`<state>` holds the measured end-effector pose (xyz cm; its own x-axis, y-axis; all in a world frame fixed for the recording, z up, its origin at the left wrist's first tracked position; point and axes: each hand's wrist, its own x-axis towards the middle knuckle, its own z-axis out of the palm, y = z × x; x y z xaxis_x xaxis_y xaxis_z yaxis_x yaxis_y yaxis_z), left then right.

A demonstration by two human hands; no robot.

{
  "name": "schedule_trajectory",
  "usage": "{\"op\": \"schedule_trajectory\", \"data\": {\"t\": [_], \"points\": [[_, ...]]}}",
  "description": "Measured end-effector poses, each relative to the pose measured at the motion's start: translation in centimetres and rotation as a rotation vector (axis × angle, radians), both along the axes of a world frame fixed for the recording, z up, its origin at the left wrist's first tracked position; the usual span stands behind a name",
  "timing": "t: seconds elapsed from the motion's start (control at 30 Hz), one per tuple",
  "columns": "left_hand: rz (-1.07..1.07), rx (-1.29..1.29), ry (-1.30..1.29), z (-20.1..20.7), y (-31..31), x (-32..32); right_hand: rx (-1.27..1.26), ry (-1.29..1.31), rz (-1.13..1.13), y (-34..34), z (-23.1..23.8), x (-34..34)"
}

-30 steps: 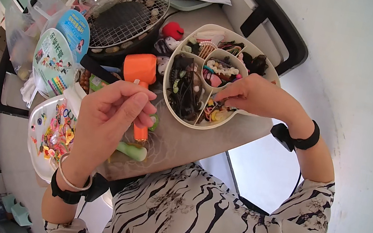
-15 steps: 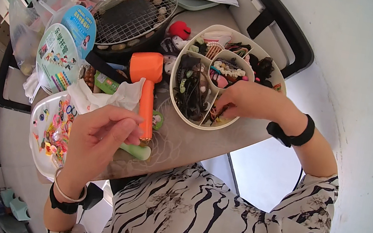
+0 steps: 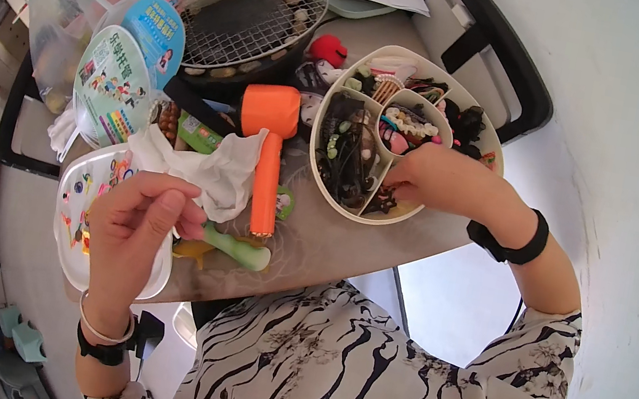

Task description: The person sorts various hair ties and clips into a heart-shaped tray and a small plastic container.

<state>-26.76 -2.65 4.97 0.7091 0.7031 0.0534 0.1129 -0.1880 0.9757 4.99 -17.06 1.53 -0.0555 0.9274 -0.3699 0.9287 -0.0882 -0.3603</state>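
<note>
My right hand (image 3: 447,181) reaches into the lower right compartment of a cream divided box (image 3: 351,212). Its fingertips are drawn together among small dark and tan hair ties (image 3: 384,200); anything between them is hidden. Black hair accessories (image 3: 349,153) fill the compartment beside it, and beaded bands (image 3: 413,128) lie in the round middle one. My left hand (image 3: 139,228) hovers over a white tray (image 3: 158,278) of small colourful pieces. Its thumb and fingers are curled together in a pinch, and I cannot make out anything in them.
Right of the tray lie a crumpled white tissue (image 3: 228,183), an orange hammer-shaped object (image 3: 267,182) and a pale green handle (image 3: 246,253). Two round hand fans (image 3: 112,90) lean at the left. A wire-topped grill (image 3: 259,31) and a red ball (image 3: 329,50) are farther back.
The view has shifted, so the table things sit farther right. My left hand has moved slightly left over the tray, still pinched. My right hand stays in the same compartment.
</note>
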Motion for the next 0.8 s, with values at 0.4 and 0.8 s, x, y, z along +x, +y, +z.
{"op": "schedule_trajectory", "data": {"t": [0.4, 0.8], "points": [[0.559, 0.109, -0.348, 1.1, 5.5, -12.5, 0.387, -0.039, 0.183, 5.4, 7.4, -6.1], [0.548, 0.345, 0.357, -8.2, 3.8, -18.4, 0.41, -0.027, 0.908, 20.3, 2.4, -24.0]]}}
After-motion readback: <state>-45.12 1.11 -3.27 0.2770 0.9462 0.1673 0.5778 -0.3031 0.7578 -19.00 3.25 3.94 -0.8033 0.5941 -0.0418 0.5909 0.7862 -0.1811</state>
